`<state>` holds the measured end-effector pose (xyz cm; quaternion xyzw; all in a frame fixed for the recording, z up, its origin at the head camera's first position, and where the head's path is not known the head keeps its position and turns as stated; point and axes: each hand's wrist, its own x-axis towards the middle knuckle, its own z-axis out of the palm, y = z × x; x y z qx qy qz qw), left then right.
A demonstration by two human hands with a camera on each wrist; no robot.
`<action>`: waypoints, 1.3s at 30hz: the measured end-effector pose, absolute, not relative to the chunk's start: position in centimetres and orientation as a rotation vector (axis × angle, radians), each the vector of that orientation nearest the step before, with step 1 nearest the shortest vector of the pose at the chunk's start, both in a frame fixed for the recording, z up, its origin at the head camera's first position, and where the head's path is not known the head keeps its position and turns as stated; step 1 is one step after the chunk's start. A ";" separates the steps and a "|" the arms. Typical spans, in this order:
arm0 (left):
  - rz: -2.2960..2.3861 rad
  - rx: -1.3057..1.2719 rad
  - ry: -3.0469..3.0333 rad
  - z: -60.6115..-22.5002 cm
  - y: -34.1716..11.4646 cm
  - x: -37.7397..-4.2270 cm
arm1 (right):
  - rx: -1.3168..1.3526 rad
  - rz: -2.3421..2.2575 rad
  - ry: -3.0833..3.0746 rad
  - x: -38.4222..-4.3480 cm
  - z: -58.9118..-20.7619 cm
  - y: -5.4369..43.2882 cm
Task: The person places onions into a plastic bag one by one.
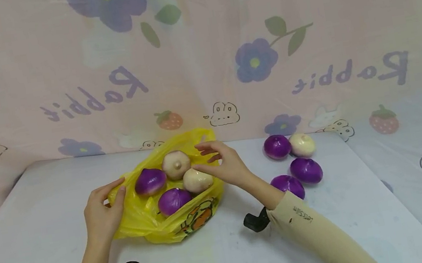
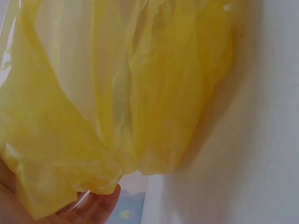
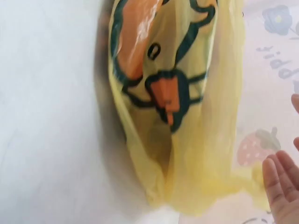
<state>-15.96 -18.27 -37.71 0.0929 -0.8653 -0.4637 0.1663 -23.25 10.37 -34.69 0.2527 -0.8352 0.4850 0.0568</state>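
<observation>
A yellow plastic bag (image 1: pixel 134 222) with an orange and dark printed figure lies with its mouth spread. Inside are a left purple onion (image 1: pixel 150 181), a front purple onion (image 1: pixel 174 201), a back white onion (image 1: pixel 176 164) and a right white onion (image 1: pixel 197 180). At the bag's left rim, my left hand (image 1: pixel 101 213) holds the plastic between thumb and fingers; in the left wrist view the film partly covers them. My right hand (image 1: pixel 224 164) is over the bag's right rim, fingers extended and thumb near the right white onion. The right wrist view shows those fingers (image 3: pixel 278 179) straight beside the bag.
Right of the bag, several more onions sit on the white table (image 1: pixel 27 252): purple ones (image 1: pixel 306 170) and a white one (image 1: pixel 302 145). My right forearm partly hides the nearest purple onion (image 1: pixel 288 186). A patterned cloth (image 1: pixel 199 59) hangs behind the table.
</observation>
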 end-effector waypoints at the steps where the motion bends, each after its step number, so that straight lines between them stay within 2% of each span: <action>1: -1.318 0.264 -2.464 -37.7 -18.3 -16.0 | 0.771 1.475 -2.517 -23.2 -34.7 10.7; 39: -1.265 0.230 -2.436 -38.2 -18.2 -16.1 | 0.557 1.220 -2.710 -21.5 -35.5 22.4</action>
